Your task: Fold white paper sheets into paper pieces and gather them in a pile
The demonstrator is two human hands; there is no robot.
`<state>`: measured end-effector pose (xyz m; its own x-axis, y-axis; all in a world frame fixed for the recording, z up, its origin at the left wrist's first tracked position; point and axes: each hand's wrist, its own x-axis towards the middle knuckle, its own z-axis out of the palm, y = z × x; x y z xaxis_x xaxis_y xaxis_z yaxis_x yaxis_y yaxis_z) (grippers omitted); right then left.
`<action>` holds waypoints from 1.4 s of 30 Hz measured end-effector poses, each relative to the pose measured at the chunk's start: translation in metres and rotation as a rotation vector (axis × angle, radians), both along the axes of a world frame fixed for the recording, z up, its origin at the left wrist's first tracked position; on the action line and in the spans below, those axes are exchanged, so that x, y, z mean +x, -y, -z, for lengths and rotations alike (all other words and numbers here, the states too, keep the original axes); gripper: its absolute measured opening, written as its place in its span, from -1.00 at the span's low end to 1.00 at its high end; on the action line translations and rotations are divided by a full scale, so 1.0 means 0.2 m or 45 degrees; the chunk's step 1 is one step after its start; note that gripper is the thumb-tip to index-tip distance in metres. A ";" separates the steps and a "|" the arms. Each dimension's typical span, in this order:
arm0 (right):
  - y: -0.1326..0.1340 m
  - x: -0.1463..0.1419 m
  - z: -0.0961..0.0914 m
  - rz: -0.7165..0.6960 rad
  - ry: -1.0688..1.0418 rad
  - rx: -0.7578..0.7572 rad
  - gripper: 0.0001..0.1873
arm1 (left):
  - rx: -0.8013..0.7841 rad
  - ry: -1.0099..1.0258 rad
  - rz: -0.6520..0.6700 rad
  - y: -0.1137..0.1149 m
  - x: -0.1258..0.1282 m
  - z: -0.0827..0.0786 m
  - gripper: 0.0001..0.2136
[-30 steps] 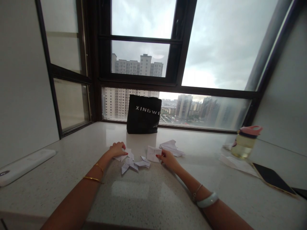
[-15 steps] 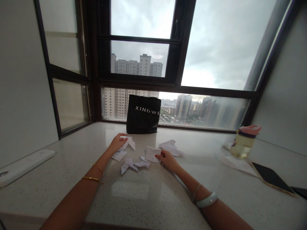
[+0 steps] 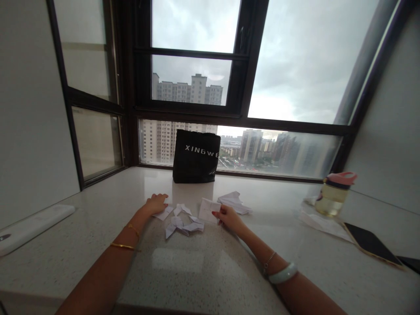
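Observation:
Several small folded white paper pieces [image 3: 183, 221] lie on a pale speckled counter [image 3: 183, 271] in front of me. My left hand [image 3: 155, 204] rests palm down on the counter, fingers curled, its tips touching a flat paper piece [image 3: 163, 214]. My right hand [image 3: 228, 217] pinches the edge of a folded white square of paper [image 3: 208, 209] between thumb and fingers. Another folded paper [image 3: 233, 201] lies just beyond the right hand.
A black bag [image 3: 196, 156] with white letters stands at the window behind the papers. At right are a bottle with a pink lid [image 3: 334, 194], a white sheet [image 3: 323, 223] and a dark phone [image 3: 372, 244]. A white flat device [image 3: 31, 227] lies at left.
My left hand lifted a folded piece up toward the bag, then came back down to the counter; that piece now lies among the others. My right hand stayed put.

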<state>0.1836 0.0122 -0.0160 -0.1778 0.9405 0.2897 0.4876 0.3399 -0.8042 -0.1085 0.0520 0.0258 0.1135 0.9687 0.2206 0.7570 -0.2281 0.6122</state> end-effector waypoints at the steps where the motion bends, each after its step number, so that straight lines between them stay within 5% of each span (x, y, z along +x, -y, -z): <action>1: 0.00 0.00 0.00 0.000 -0.005 -0.002 -0.86 | -0.004 -0.064 -0.058 -0.01 -0.02 0.01 -0.69; 11: -0.01 0.00 0.00 0.036 -0.006 0.004 -0.90 | -0.063 -0.231 -0.264 -0.11 -0.12 0.08 -0.79; 21: 0.01 -0.01 -0.01 0.062 -0.018 0.028 -0.90 | 0.152 0.376 -0.215 -0.08 -0.09 0.01 -0.80; 32: -0.01 0.00 -0.02 0.096 -0.131 0.048 -0.83 | 0.177 1.104 0.171 0.03 0.18 -0.06 -0.78; 42: -0.01 0.00 -0.01 0.086 -0.196 0.058 -0.80 | 0.114 1.179 0.353 0.10 0.22 -0.09 -0.64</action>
<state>0.1833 0.0150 -0.0136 -0.0646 0.9342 0.3509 0.3826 0.3479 -0.8559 -0.0651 0.0313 0.0446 0.0797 0.9091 0.4089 -0.1036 -0.4004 0.9104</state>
